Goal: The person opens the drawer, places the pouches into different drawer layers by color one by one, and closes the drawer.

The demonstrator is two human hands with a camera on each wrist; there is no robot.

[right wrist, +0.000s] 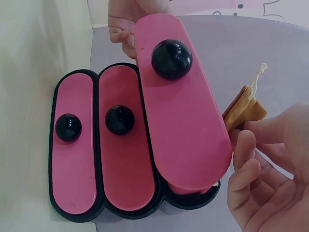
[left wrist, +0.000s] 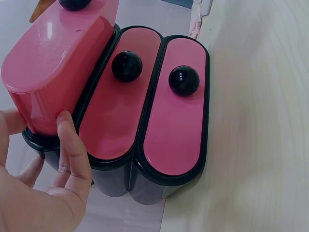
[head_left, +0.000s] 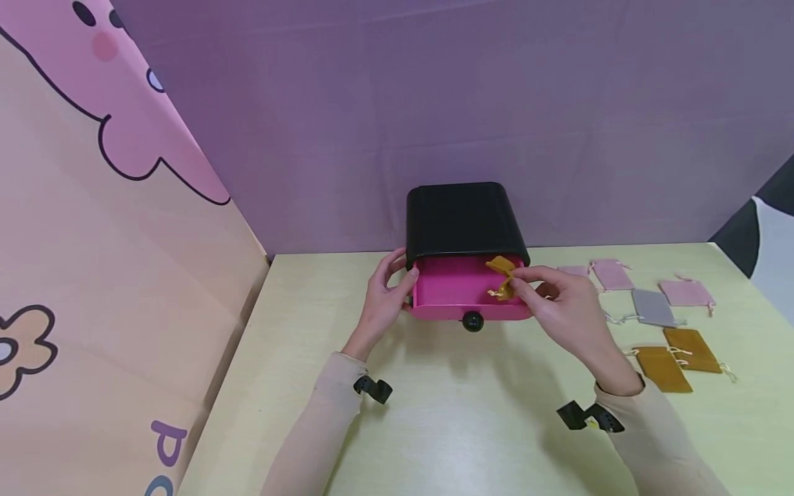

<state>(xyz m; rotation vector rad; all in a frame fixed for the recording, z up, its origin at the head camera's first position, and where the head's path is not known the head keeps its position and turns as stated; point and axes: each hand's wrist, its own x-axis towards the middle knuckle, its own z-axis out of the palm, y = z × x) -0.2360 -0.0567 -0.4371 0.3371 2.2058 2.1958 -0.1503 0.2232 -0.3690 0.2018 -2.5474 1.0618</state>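
A black drawer unit [head_left: 465, 217] stands against the back wall with its top pink drawer [head_left: 455, 282] pulled out. In the left wrist view, two lower drawers [left wrist: 120, 106] sit closed beneath it, each with a round black knob. My left hand [head_left: 386, 295] grips the left side of the unit, its thumb by the open drawer's edge. My right hand [head_left: 561, 306] pinches a small mustard drawstring pouch [right wrist: 246, 111] over the right part of the open drawer. The pouch is bunched up, its pale cord hanging loose.
On the table to the right lie more drawstring pouches: pink ones [head_left: 611, 274], a grey one [head_left: 653, 308] and two mustard ones [head_left: 664, 370]. A purple cloth backdrop [head_left: 384, 124] rises behind the unit. A printed wall panel [head_left: 124, 275] borders the table's left side.
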